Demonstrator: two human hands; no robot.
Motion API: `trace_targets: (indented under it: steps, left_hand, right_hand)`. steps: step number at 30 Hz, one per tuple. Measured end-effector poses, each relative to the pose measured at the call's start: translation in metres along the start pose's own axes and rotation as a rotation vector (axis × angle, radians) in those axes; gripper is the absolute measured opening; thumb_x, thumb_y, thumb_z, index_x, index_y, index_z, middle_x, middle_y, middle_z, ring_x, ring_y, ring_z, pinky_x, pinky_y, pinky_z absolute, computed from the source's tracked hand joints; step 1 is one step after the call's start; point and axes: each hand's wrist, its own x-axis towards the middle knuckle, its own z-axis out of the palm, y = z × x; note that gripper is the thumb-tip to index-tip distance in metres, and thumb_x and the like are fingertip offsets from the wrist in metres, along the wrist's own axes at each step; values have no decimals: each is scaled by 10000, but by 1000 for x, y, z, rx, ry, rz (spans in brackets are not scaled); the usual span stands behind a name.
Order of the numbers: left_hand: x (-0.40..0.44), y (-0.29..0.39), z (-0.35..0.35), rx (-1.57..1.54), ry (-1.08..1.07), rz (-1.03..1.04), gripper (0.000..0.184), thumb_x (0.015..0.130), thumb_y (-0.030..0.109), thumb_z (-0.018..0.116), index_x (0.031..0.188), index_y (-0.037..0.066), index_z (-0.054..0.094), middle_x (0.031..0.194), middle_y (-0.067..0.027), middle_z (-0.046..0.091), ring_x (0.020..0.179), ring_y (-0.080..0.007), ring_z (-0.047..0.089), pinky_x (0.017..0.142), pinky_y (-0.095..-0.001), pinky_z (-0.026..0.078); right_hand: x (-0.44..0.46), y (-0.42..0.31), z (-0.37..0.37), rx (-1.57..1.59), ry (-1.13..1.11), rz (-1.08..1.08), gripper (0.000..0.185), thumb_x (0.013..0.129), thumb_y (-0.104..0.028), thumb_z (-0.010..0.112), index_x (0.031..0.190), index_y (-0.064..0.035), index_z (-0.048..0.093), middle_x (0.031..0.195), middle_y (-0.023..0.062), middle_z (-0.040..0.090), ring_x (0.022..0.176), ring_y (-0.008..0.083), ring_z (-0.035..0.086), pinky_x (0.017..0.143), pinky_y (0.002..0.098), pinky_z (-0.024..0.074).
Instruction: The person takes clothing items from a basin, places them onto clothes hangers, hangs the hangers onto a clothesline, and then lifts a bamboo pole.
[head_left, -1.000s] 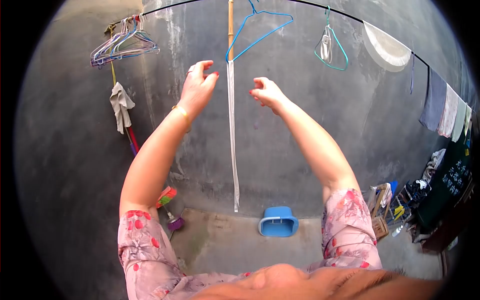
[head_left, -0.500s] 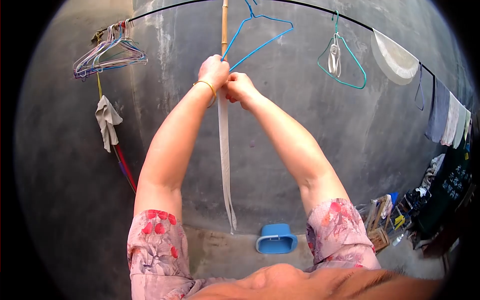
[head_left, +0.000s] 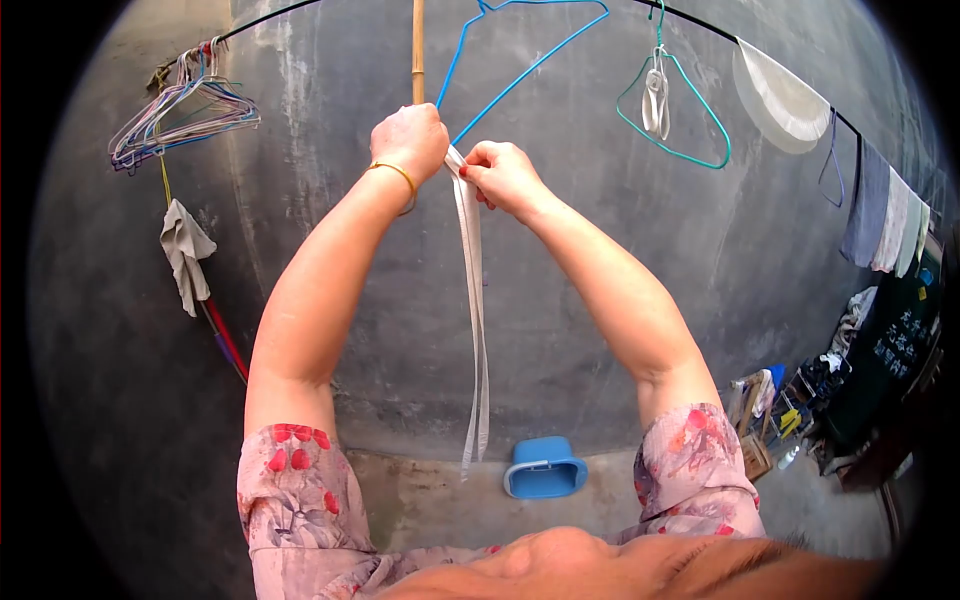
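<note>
Raised in front of the grey wall, my left hand (head_left: 412,140) is closed at the lower end of a bamboo pole (head_left: 418,60). The lower left corner of a blue clothes hanger (head_left: 540,62) runs into the same fist. A long white cloth strip (head_left: 474,310) hangs from beside this fist in two loose lengths. My right hand (head_left: 508,178) pinches the strip near its top between thumb and fingers, just right of my left hand. How the strip meets the hanger is hidden by my left fist.
A black line (head_left: 690,18) crosses above, with bunched hangers (head_left: 185,115) on the left. On the right hang a green hanger (head_left: 720,125), a white mesh piece (head_left: 780,100) and several cloths (head_left: 868,205). A blue basin (head_left: 545,450) stands by the wall; clutter lies at the right.
The view has shifted a little. My right hand has drawn slightly away from my left, and the strip now shows as two separate lengths. The hanger sits higher in view.
</note>
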Motion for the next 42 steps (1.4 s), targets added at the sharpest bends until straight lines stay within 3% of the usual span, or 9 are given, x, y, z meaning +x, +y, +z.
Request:
trace_targets:
  steps: [10, 20, 22, 25, 31, 33, 35, 37, 42]
  left_hand:
    - [5, -47, -22, 73, 190, -3, 238, 877, 178, 448, 925, 46, 641, 956, -184, 657, 902, -362, 635, 792, -445, 513]
    - [7, -66, -33, 61, 183, 35, 286, 910, 256, 423, 937, 45, 614, 972, -184, 641, 931, -376, 600, 797, -472, 479]
    - [8, -64, -33, 85, 118, 43, 307, 914, 296, 419, 959, 55, 604, 973, -188, 634, 938, -385, 587, 792, -487, 465]
    - [10, -63, -25, 34, 208, 13, 297, 915, 290, 418, 983, 71, 607, 970, -192, 633, 941, -389, 586, 791, -488, 463]
    - [9, -70, -24, -108, 307, -17, 368, 861, 230, 497, 1201, 94, 536, 1127, -206, 569, 1033, -376, 559, 859, -450, 455]
    - [-6, -61, -25, -104, 528, 90, 439, 830, 202, 541, 1250, 80, 497, 1170, -209, 534, 1076, -371, 533, 891, -435, 444]
    - [-30, -46, -31, 13, 835, 296, 501, 794, 178, 585, 1265, 55, 464, 1191, -209, 503, 1115, -367, 500, 925, -421, 430]
    - [-56, -27, -32, -192, 678, 550, 524, 762, 109, 624, 1260, 54, 471, 1232, -185, 469, 1137, -324, 460, 898, -382, 438]
    - [-154, 42, -27, -881, -728, 763, 616, 789, 192, 657, 1310, 1, 389, 1226, -156, 444, 958, -182, 509, 798, -292, 452]
  right_hand:
    - [-78, 101, -5, -504, -77, -353, 78, 753, -79, 550, 776, -54, 620, 747, 164, 635, 752, 351, 629, 673, 429, 499]
    - [-370, 311, 35, -978, -1436, 300, 193, 720, -105, 571, 870, -84, 690, 867, 139, 686, 802, 302, 665, 678, 415, 521]
    - [-417, 310, 30, -712, -1331, 661, 157, 684, -91, 600, 807, -37, 681, 907, 153, 679, 783, 301, 662, 649, 417, 512]
    - [-489, 353, 28, -856, -1679, 396, 221, 672, -79, 608, 874, -27, 679, 921, 151, 677, 758, 294, 663, 619, 416, 514]
    - [-494, 366, 17, -678, -1308, 1141, 476, 576, -41, 671, 1050, -14, 650, 934, 159, 677, 814, 268, 662, 660, 399, 513]
    - [-407, 263, -3, -695, -1213, 608, 392, 601, -35, 655, 993, -14, 654, 844, 152, 676, 737, 252, 667, 643, 376, 523]
    - [-346, 198, -20, -220, -733, 690, 125, 792, -67, 549, 881, -16, 621, 716, 112, 660, 624, 171, 651, 589, 331, 528]
    - [-294, 134, -38, -137, -581, 473, 130, 849, -128, 544, 870, -16, 607, 657, 101, 659, 599, 176, 665, 572, 316, 532]
    - [-218, 3, -71, 296, -232, 197, 123, 902, -119, 529, 918, 1, 548, 788, 90, 637, 700, 152, 648, 632, 273, 530]
